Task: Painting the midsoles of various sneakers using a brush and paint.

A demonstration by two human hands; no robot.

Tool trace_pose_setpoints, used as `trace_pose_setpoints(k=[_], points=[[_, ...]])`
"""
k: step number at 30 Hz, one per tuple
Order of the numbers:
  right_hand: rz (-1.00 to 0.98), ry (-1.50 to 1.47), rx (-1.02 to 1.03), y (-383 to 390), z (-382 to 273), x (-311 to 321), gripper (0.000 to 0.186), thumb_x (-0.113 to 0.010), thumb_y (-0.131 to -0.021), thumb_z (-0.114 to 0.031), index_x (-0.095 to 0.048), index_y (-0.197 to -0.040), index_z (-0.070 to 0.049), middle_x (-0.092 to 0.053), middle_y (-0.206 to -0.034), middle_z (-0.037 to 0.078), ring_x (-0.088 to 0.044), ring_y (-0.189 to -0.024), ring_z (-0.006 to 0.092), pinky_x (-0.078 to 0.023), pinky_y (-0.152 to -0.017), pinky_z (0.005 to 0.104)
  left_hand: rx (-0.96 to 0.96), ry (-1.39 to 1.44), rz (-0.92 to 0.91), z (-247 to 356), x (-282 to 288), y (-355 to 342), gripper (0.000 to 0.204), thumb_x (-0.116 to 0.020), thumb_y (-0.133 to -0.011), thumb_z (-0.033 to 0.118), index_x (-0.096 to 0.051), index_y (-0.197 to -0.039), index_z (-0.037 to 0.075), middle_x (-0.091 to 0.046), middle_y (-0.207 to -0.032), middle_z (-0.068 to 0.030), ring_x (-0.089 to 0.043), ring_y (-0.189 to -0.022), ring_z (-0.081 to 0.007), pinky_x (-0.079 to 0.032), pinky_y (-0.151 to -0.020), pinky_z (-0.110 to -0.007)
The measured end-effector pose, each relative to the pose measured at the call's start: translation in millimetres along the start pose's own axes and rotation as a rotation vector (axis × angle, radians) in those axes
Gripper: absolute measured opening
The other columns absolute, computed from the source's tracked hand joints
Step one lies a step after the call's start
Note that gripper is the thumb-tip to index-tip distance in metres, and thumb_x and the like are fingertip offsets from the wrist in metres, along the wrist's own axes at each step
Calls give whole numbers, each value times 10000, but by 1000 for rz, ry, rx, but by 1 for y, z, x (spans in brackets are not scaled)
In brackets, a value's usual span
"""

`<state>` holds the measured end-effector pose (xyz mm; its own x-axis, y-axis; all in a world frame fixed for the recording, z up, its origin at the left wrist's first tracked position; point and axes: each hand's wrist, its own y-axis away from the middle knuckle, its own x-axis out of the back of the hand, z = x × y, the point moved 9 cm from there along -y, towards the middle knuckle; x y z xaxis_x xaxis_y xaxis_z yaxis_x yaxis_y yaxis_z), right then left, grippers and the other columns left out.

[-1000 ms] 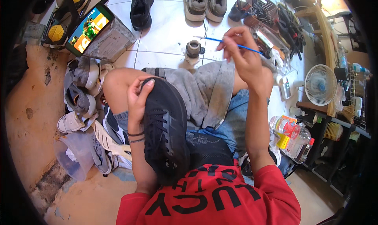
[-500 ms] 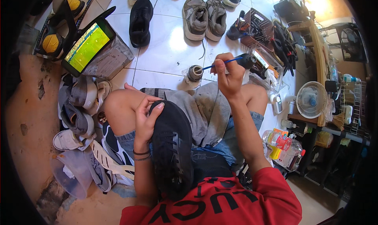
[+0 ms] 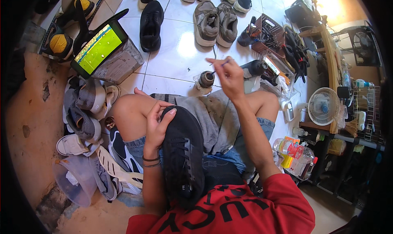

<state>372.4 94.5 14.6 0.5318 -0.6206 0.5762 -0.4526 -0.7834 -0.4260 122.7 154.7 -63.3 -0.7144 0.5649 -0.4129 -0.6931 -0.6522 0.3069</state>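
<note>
My left hand [image 3: 157, 125] grips the toe end of a black shoe [image 3: 184, 156] resting in my lap. My right hand [image 3: 229, 76] pinches a thin blue paintbrush [image 3: 212, 73], its lower end in the mouth of a small dark jar [image 3: 205, 81] on the tiles, wrapped in something pale and crumpled. A grey, stained cloth [image 3: 206, 119] lies across my lap. Just right of my right hand, a black cylindrical container [image 3: 256, 67] lies on its side.
Shoes stand ahead [image 3: 150, 25] and are piled on my left [image 3: 84, 115]. A phone [image 3: 98, 48] showing video leans on a block [image 3: 118, 58]. To my right are a tool basket [image 3: 269, 33], white fan [image 3: 323, 106], plastic bottles [image 3: 290, 148] and dark rack [image 3: 344, 168].
My right hand has lowered the brush from above the floor into the jar's mouth. My left hand still grips the shoe. The view has shifted, and the phone's screen picture has changed.
</note>
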Motion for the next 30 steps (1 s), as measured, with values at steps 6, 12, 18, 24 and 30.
trace_pose_setpoints(k=[6,12,18,24,30], points=[[312,-590,-404,17,45,34,497,-511,-1060,-378,-699,-881,45,-539,-611,16,-460,-464,74,-378,-434,232,-41,-58,-28,2,-1,-1,189,-651,-957,95,-594,-1104,-9,-666,-1001,-49,-609,-944,-85,-468,-867,-221],[354,-700,-541,35,69,32,520,-514,-1051,-403,-666,-852,52,-577,-645,58,-525,-493,117,-437,-443,250,2,-24,-24,-1,0,-1,189,-649,-958,94,-594,-1108,-9,-664,-1015,-47,-609,-946,-87,-468,-871,-221],[330,-716,-493,41,61,34,504,-501,-1055,-406,-657,-881,40,-598,-693,72,-553,-539,120,-463,-449,262,8,-15,-13,-2,1,2,190,-646,-961,90,-586,-1115,-3,-672,-1021,-55,-617,-948,-86,-478,-856,-220],[418,-630,-476,62,72,57,501,-493,-1055,-412,-651,-903,38,-627,-732,93,-572,-555,131,-495,-475,268,3,-14,5,-2,-2,1,186,-668,-951,98,-580,-1089,9,-685,-978,-41,-628,-895,-76,-490,-808,-214],[374,-639,-497,67,86,39,474,-482,-1063,-392,-631,-946,42,-633,-764,101,-577,-558,137,-501,-479,272,7,-34,-48,-4,-3,3,190,-672,-951,108,-579,-1087,14,-687,-952,-30,-624,-887,-62,-486,-795,-209]])
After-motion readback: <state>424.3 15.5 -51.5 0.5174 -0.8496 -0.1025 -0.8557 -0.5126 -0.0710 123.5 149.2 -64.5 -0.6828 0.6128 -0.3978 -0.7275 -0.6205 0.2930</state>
